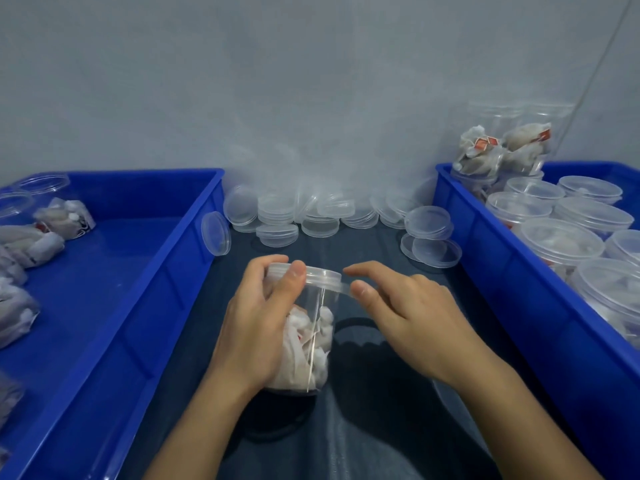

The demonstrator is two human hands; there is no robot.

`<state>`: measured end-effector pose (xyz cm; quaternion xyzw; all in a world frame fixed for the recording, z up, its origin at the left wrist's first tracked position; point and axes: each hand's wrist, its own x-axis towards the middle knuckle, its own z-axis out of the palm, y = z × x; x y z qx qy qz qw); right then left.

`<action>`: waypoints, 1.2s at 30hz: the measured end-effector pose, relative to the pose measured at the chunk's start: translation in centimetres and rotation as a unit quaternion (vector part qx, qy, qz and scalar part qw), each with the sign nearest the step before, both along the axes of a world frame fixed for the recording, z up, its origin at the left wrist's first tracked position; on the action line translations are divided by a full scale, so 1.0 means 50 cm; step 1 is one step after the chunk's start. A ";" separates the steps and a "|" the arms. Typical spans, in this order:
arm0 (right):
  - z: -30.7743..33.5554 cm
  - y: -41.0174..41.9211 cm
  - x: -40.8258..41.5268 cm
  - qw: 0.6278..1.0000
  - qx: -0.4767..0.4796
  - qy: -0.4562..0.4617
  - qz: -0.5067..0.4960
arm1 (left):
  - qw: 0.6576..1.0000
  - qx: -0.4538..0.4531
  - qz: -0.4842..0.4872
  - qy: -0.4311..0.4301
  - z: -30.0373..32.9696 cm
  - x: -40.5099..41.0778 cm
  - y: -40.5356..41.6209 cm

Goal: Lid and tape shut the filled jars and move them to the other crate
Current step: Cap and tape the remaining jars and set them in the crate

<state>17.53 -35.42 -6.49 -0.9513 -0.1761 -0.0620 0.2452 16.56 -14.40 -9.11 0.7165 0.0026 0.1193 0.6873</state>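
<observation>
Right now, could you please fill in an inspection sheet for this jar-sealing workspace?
Surface: dark table between two crates, glossy, with reflections.
Job's things: filled jar, lid on, upright at centre; a clear tape strip runs from its lid edge. Left blue crate holds a few filled jars lying down. Right blue crate holds many lidded jars.
Clutter: loose clear lids heaped along the wall.
Hands: left hand grips the jar, thumb on the lid; right hand pinches the tape strip.
Cables: one thin line runs up the wall at top right.
Surroundings: plain grey wall.
</observation>
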 end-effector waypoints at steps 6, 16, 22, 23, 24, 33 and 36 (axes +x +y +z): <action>0.000 0.007 0.002 0.998 0.040 0.031 0.031 | 0.988 -0.105 -0.098 0.051 0.000 -0.003 0.008; -0.008 0.022 -0.015 1.000 0.007 -0.013 -0.007 | 0.987 0.143 0.067 0.009 0.004 0.008 -0.001; -0.014 0.051 -0.030 0.998 0.043 -0.028 -0.020 | 0.955 0.291 0.061 0.002 0.002 -0.003 -0.021; -0.011 0.043 -0.027 0.997 0.075 -0.004 -0.007 | 0.963 0.265 0.053 0.003 0.003 0.001 -0.013; -0.008 0.034 -0.024 0.996 0.094 0.006 0.002 | 0.973 0.225 0.043 0.009 0.003 0.005 -0.003; -0.009 0.023 -0.017 1.000 0.012 -0.028 0.004 | 0.999 -0.005 -0.032 0.043 0.000 0.004 0.007; -0.014 0.025 -0.018 0.999 0.007 -0.034 0.002 | 0.998 -0.012 -0.052 0.044 0.001 0.001 0.005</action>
